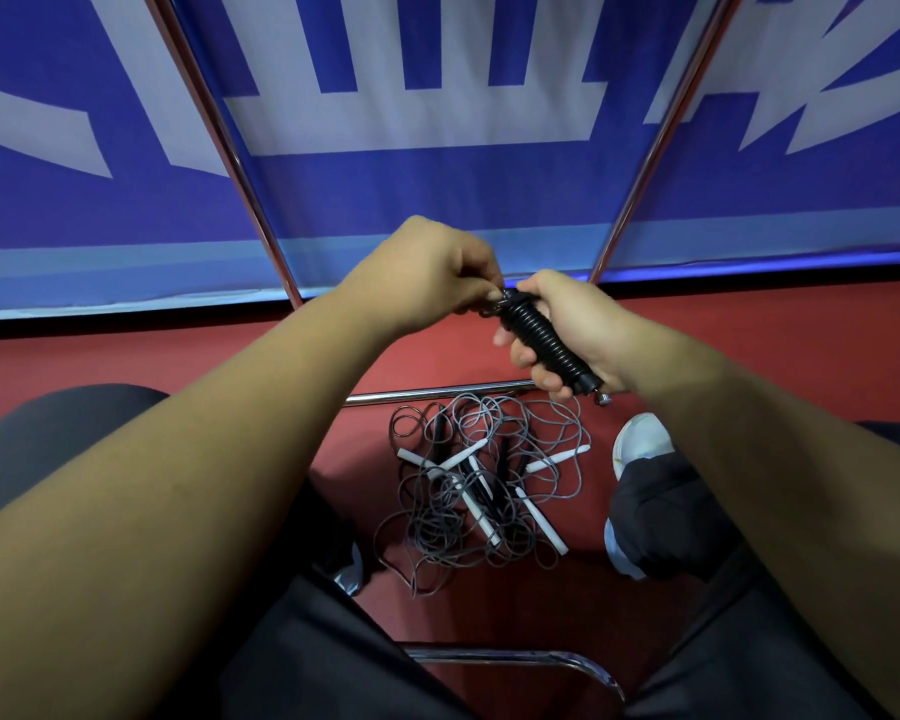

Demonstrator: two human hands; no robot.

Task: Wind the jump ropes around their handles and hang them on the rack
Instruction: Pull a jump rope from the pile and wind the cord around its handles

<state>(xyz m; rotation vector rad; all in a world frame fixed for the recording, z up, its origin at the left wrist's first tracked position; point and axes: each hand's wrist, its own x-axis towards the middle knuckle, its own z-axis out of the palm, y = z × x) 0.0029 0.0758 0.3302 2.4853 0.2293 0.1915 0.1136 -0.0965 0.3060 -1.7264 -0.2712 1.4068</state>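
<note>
My right hand (567,330) grips a bundle of black jump rope handles (541,337) with black rope coiled tightly round them, a metal tip showing at the lower end. My left hand (427,272) pinches the rope's end at the bundle's top, fingers curled. Below, on the red floor, lies a tangled pile of grey jump ropes (484,491) with several white and black handles. The rack's two chrome uprights (240,163) rise in front of me, joined by a low chrome crossbar (427,394).
A blue and white banner (437,189) stands behind the rack. My legs in dark trousers and a white shoe (640,439) flank the rope pile. A chrome chair rail (515,659) curves between my knees.
</note>
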